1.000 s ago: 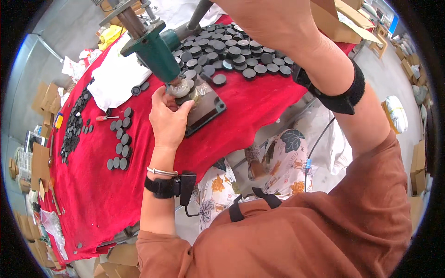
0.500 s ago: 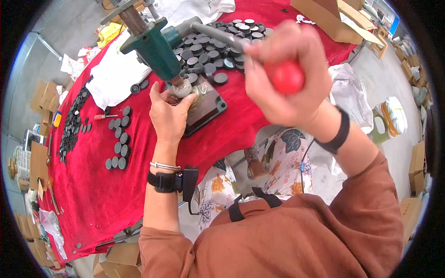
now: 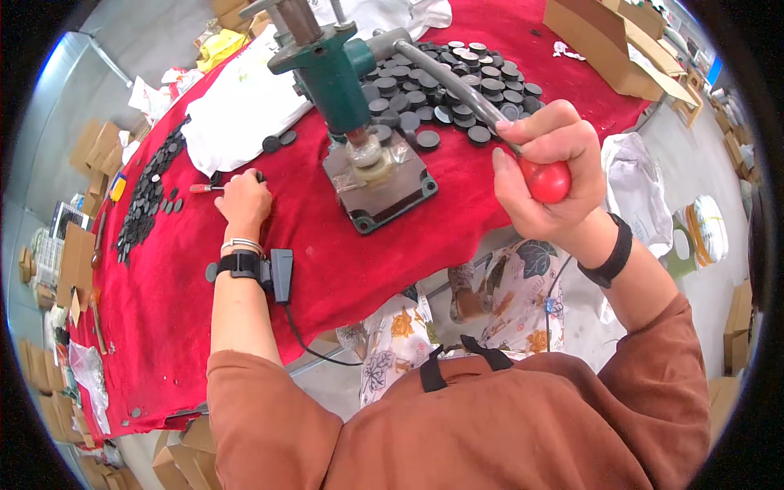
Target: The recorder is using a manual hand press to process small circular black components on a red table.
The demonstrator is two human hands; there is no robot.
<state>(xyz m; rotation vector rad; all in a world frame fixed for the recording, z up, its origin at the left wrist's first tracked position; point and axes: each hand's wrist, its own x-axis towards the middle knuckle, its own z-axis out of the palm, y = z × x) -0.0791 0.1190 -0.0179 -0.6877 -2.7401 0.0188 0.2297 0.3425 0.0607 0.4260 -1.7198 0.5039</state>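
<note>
My right hand (image 3: 559,159) is closed around the red ball knob (image 3: 549,183) at the end of a grey metal lever (image 3: 449,80). That lever belongs to a green hand press (image 3: 333,90). Its ram meets a whitish round piece (image 3: 365,153) on the dark base plate (image 3: 388,200); nothing holds that piece by hand. To the left of the press, my left hand (image 3: 243,204) is down on the red cloth, fingers bent around a black disc (image 3: 260,176), mostly hidden by them. Just left of it lies a red-handled screwdriver (image 3: 201,188).
Many black discs (image 3: 416,98) are heaped behind and right of the press. Smaller black parts (image 3: 147,200) spread along the left side of the red cloth (image 3: 188,327). A white bag (image 3: 245,114) lies behind my left hand; an open cardboard box (image 3: 604,49) stands at the back right.
My left hand has left the press and moved left to the discs on the cloth. My right hand has come down with the knob. The view has shifted, so the press sits further right.
</note>
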